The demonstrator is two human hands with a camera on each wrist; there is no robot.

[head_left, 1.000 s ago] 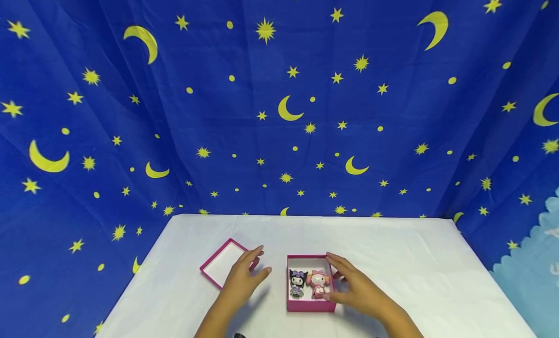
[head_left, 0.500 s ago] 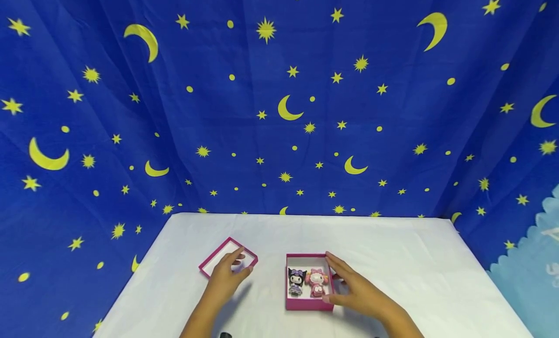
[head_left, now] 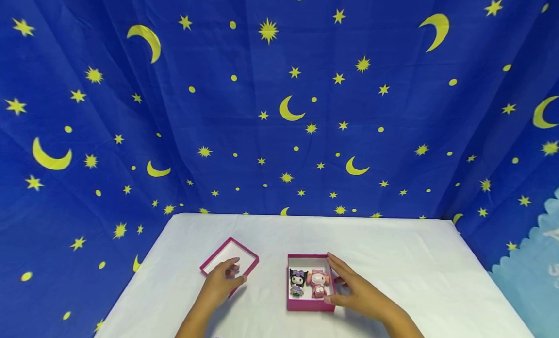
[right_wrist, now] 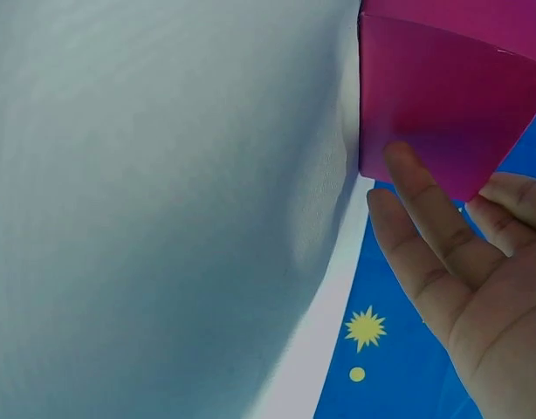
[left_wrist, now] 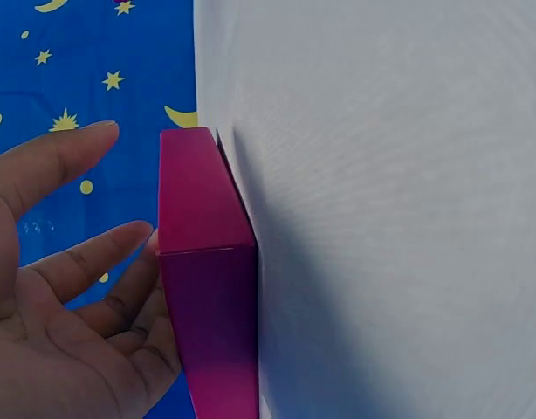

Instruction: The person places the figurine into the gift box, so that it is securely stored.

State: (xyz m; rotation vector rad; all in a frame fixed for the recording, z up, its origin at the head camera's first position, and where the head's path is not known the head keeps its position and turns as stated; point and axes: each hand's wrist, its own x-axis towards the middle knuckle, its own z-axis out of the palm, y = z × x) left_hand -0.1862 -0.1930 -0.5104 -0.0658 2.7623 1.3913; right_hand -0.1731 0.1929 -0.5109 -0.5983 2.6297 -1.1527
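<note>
A pink square box [head_left: 311,305] with a white inside stands on the table. Inside it lie a black-and-purple figurine [head_left: 297,282] at left and a pink figurine [head_left: 318,283] at right. My right hand [head_left: 360,293] rests at the box's right side, index finger along the far corner and thumb at the near one. In the right wrist view its fairly straight fingertips meet the pink wall [right_wrist: 443,96]. To the left lies a pink-rimmed lid [head_left: 251,266], white inside facing up. Over the lid's near part is my left hand [head_left: 217,285], fingers loosely bent; the left wrist view shows them beside its pink edge [left_wrist: 202,188].
A white cloth covers the table [head_left: 393,260]. Behind and at the sides hangs a blue curtain [head_left: 244,134] with yellow moons and stars. A light-blue cloth [head_left: 533,265] shows at the far right.
My left hand has moved left and down from the gap beside the lid to over its near part. The right hand stays at the box, and both figurines have kept their places.
</note>
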